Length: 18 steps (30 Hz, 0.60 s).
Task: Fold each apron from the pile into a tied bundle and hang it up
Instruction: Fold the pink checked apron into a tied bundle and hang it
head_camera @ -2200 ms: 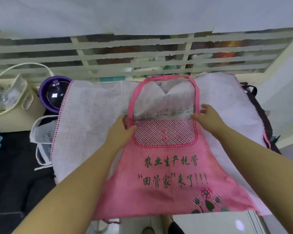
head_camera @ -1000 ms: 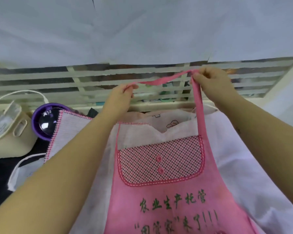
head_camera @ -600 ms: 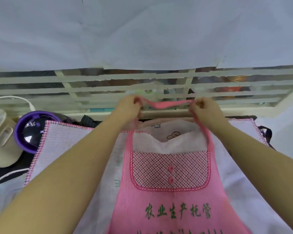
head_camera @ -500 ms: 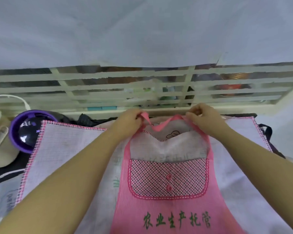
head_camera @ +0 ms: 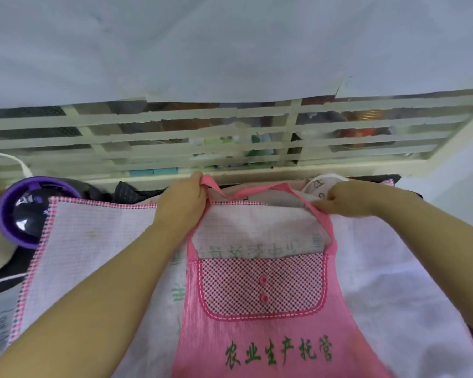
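Head camera looked down on the pink apron (head_camera: 257, 336), which lay flat and face up nearest the person, a row of green printed characters (head_camera: 279, 353) across its front. Just beyond the lettering sat the checked bib panel (head_camera: 262, 285), two pink buttons (head_camera: 263, 289) one above the other in its middle. Under it all was a white apron (head_camera: 93, 241) with a pink checked border, spread wide to both sides.

Further out, both bare forearms reached forward to the neck strap (head_camera: 246, 190). The left hand (head_camera: 180, 205) had its fingers curled round the strap's left end, pinching the pink band at the top of the fist. The right hand (head_camera: 350, 200) pinched the strap's right side between curled fingers and thumb, low against the white cloth. Between the two hands the strap sagged in a shallow dip, slack rather than taut.

Off to the far left a round purple-rimmed object (head_camera: 25, 211) sat just beside the white apron's corner. Behind everything ran a cream slatted grille (head_camera: 175, 132), blurred clutter showing through its gaps, and above that hung a pale sheet (head_camera: 230, 50).
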{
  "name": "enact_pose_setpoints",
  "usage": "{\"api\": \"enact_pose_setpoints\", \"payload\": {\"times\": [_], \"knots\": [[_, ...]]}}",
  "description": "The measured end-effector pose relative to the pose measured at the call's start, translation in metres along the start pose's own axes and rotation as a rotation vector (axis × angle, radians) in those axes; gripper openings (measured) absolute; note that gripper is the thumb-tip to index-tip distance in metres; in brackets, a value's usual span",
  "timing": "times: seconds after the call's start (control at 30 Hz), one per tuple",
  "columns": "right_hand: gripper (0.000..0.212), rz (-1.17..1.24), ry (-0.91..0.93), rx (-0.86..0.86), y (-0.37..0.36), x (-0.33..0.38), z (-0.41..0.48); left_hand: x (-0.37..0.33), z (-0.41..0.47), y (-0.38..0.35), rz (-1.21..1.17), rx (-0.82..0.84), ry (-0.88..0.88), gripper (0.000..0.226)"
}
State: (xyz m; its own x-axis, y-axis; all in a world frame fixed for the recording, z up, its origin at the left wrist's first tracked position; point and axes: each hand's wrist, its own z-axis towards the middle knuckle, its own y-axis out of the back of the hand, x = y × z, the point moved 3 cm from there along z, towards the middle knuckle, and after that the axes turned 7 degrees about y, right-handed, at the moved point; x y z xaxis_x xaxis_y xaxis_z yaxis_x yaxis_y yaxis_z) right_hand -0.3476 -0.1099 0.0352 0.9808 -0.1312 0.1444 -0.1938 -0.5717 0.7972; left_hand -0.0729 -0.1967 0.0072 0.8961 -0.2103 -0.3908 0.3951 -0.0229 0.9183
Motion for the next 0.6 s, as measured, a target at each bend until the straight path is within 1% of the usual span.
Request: {"api": "enact_pose_setpoints", "payload": {"times": [0.03, 0.07, 0.1, 0.13, 0.17, 0.23, 0.27, 0.33, 0.37, 0.4, 0.43, 0.47, 0.53, 0.57, 0.6], "knots": [[0.044, 0.017, -0.018, 0.092, 0.0, 0.0, -0.004, 0.001, -0.001, 0.003, -0.045, -0.029, -0.009, 0.02], [0.061, 0.019, -0.023, 0.169, 0.0, -0.001, -0.008, 0.001, -0.003, 0.006, -0.096, -0.049, -0.018, 0.02], [0.083, -0.011, -0.03, 0.22, 0.001, -0.002, -0.011, 0.001, -0.004, 0.009, -0.151, -0.064, -0.028, 0.02], [0.094, -0.051, -0.026, 0.265, 0.002, -0.002, -0.015, 0.0, -0.006, 0.011, -0.2, -0.078, -0.041, 0.021], [0.093, -0.08, -0.011, 0.301, 0.003, 0.0, -0.02, 0.0, -0.007, 0.012, -0.236, -0.091, -0.051, 0.023], [0.078, -0.077, 0.046, 0.306, 0.006, 0.002, -0.026, -0.001, -0.01, 0.014, -0.274, -0.103, -0.057, 0.027], [0.064, -0.054, 0.081, 0.31, 0.007, 0.003, -0.029, -0.002, -0.012, 0.015, -0.281, -0.101, -0.06, 0.028], [0.027, 0.018, 0.132, 0.292, 0.007, 0.003, -0.032, -0.002, -0.013, 0.016, -0.275, -0.095, -0.066, 0.028], [0.014, 0.078, 0.136, 0.237, 0.009, 0.0, -0.03, -0.002, -0.012, 0.017, -0.269, -0.094, -0.071, 0.027], [0.008, 0.129, 0.125, 0.161, 0.011, -0.003, -0.029, -0.002, -0.012, 0.018, -0.266, -0.092, -0.073, 0.027], [0.006, 0.131, 0.09, 0.04, 0.015, -0.007, -0.026, -0.002, -0.009, 0.02, -0.262, -0.097, -0.074, 0.027], [0.009, 0.059, 0.032, -0.113, 0.02, -0.01, -0.024, -0.002, -0.006, 0.021, -0.251, -0.105, -0.071, 0.027], [0.015, -0.197, -0.109, -0.42, 0.029, -0.012, -0.02, -0.005, 0.002, 0.023, -0.193, -0.111, -0.064, 0.026], [0.016, -0.248, -0.129, -0.55, 0.028, -0.008, -0.019, -0.006, 0.006, 0.022, -0.144, -0.097, -0.055, 0.025], [0.019, -0.201, -0.1, -0.655, 0.026, -0.002, -0.019, -0.007, 0.01, 0.021, -0.089, -0.069, -0.038, 0.023]]}}
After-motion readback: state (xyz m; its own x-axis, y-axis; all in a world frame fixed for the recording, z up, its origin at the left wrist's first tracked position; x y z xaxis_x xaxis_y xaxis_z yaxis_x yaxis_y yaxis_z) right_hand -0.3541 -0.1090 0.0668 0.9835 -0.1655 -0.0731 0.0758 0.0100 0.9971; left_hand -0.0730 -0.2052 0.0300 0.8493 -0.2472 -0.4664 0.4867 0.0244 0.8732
